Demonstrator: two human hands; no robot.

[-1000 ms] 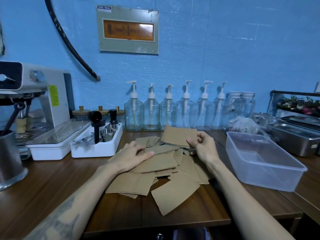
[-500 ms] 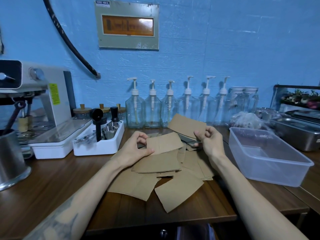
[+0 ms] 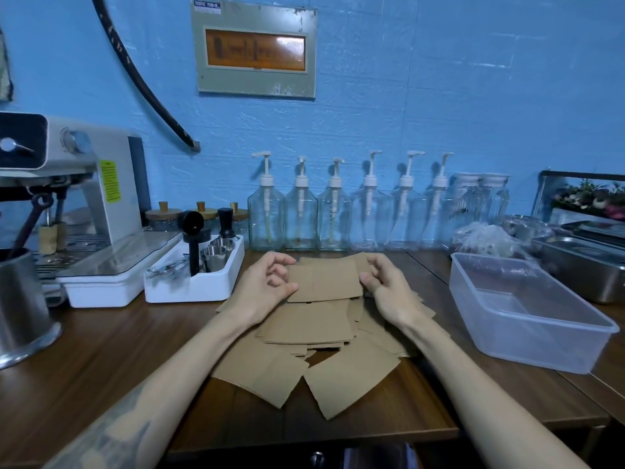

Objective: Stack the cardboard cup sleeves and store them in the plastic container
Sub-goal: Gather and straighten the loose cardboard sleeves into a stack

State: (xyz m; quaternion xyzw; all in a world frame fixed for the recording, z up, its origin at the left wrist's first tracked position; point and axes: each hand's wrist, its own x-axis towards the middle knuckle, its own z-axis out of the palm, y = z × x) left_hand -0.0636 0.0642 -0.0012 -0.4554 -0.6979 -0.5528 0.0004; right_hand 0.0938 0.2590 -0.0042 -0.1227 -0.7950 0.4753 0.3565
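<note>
A loose pile of flat brown cardboard cup sleeves point(image 3: 304, 353) lies on the wooden table in front of me. Above the pile I hold a small stack of sleeves point(image 3: 326, 280) between both hands. My left hand point(image 3: 267, 289) pinches its left edge with thumb and curled fingers. My right hand point(image 3: 389, 289) grips its right edge. The clear plastic container point(image 3: 541, 336) stands to the right of the pile with nothing visible inside it.
A white tray of barista tools point(image 3: 196, 275) and an espresso machine point(image 3: 77, 204) stand at the left, with a steel jug point(image 3: 20, 306) at the far left. Glass pump bottles point(image 3: 334, 214) line the blue wall. Steel pans point(image 3: 585, 265) sit behind the container.
My left hand lifted a sleeve off the pile and brought it to the one in my right hand. Both hands now hold the sleeves together at the centre.
</note>
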